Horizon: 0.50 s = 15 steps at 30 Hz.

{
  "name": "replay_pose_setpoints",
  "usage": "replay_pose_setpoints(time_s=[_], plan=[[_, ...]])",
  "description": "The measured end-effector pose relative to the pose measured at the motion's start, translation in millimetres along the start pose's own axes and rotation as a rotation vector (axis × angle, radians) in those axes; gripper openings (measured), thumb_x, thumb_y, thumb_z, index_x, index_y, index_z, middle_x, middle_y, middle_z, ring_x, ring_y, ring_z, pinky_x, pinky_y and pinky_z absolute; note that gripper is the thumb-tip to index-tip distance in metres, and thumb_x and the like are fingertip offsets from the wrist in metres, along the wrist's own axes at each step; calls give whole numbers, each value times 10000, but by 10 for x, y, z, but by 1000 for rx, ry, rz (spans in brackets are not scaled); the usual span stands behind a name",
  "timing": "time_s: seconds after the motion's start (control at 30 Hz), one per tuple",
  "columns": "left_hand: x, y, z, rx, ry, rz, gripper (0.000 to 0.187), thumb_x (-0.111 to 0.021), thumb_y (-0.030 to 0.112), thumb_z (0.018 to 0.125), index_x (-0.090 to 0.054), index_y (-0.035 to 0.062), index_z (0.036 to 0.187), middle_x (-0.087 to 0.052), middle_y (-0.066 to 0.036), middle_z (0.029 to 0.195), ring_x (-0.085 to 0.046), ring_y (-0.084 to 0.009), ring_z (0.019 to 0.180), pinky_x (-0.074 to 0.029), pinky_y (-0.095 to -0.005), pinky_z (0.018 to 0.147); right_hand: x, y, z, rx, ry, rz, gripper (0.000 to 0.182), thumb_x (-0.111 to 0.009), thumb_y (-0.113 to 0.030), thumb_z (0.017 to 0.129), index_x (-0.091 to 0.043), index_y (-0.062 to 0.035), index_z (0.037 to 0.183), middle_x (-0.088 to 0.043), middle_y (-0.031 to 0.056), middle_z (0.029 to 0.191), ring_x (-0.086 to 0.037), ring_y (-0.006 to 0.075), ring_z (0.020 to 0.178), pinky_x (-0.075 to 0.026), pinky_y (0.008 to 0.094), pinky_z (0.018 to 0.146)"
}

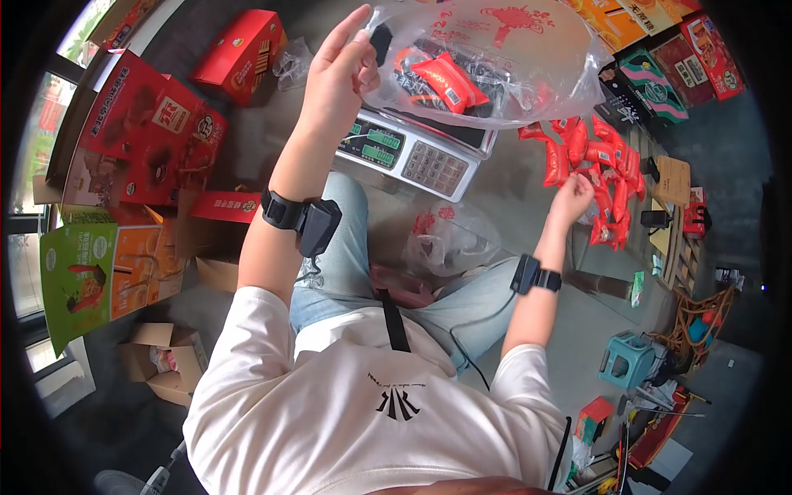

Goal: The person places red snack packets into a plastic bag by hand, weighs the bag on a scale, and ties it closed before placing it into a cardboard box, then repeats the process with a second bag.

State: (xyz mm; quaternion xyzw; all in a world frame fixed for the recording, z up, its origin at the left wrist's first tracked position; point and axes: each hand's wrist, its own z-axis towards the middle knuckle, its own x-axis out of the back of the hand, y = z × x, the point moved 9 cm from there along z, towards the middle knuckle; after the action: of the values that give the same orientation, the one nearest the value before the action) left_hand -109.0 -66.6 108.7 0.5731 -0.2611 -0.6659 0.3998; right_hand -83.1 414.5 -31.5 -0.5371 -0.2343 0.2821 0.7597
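My left hand (345,73) is closed on the edge of a clear plastic bag (540,49) with red print, its index finger stretched upward. Inside the bag a red snack packet (450,82) lies on top of dark-wrapped contents. The bag rests over a digital weighing scale (433,169), whose keypad and green displays face me. My right hand (572,200) is at the near left edge of a heap of small red packets (606,153). Its fingers are curled together, and whatever they hold, if anything, is hidden.
Red cartons (153,124) and a green-and-orange carton (91,272) stand at left. Another clear bag (450,243) lies by my knees. Several boxes (652,82) fill the upper right. A blue stool (627,359) and an open cardboard box (169,363) sit on the floor.
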Motion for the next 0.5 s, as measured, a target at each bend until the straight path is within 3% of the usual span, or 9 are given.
replay_pose_setpoints(time_s=[0.03,0.07,0.13,0.17,0.2,0.3,0.37,0.47,0.5], plan=[[21,-12,3,-10,17,17,422,-526,149,910,-439,19,1302,-422,29,670,-381,-58,595,-342,-217,558,-20,149,69,156,23,-252,218,-531,-189,897,-551,0,1003,-611,93,905,-569,113,791,-444,235,690],[20,-8,2,-17,20,21,422,-526,149,910,-439,19,1302,-422,29,670,-381,-58,595,-342,-217,558,-70,320,58,158,19,-246,218,-531,-189,897,-551,0,1003,-611,93,905,-569,113,791,-444,235,690],[65,-12,-16,-8,86,326,381,-584,174,893,-503,-7,1219,-456,35,669,-404,-44,586,-343,-199,553,-436,433,-58,15,-277,-248,280,-561,-245,883,-543,-19,1048,-601,76,981,-573,147,820,-431,233,681],[112,0,-21,-16,134,421,301,-621,194,877,-554,-19,1080,-481,37,660,-417,-35,563,-344,-189,541,-591,679,-193,-283,-404,-155,339,-579,-303,868,-542,-32,1069,-598,73,996,-568,158,849,-430,252,703],[125,-20,-22,-13,132,423,301,-621,194,877,-554,-19,1080,-481,37,660,-417,-35,563,-344,-189,541,-840,591,-585,-583,-523,-57,398,-597,-361,853,-541,-46,1089,-595,69,1012,-563,169,878,-430,272,724],[209,-32,0,-22,167,564,227,-607,197,886,-550,-3,975,-478,39,648,-423,-32,552,-352,-191,536,-1304,696,-1050,-799,-703,-24,568,-560,-536,823,-525,-69,1144,-578,72,1051,-540,177,945,-424,350,772],[269,-103,1,42,165,411,192,-594,193,894,-537,12,922,-471,37,642,-426,-38,539,-358,-196,533,-1533,838,-1359,-1105,-760,201,713,-454,-658,813,-493,-70,1215,-552,97,1145,-519,206,1040,-400,413,860],[338,-87,16,55,152,355,171,-584,182,898,-533,20,918,-472,29,660,-433,-46,542,-358,-196,529,-1722,895,-1492,-1326,-690,503,801,-439,-679,809,-422,-48,1303,-505,133,1266,-480,249,1159,-368,408,975],[354,-67,16,53,157,357,171,-584,182,898,-533,20,918,-472,29,660,-433,-46,542,-358,-196,529,-1799,765,-1481,-1281,-704,575,779,-440,-665,817,-466,-24,1258,-533,130,1242,-499,253,1152,-365,411,1007]])
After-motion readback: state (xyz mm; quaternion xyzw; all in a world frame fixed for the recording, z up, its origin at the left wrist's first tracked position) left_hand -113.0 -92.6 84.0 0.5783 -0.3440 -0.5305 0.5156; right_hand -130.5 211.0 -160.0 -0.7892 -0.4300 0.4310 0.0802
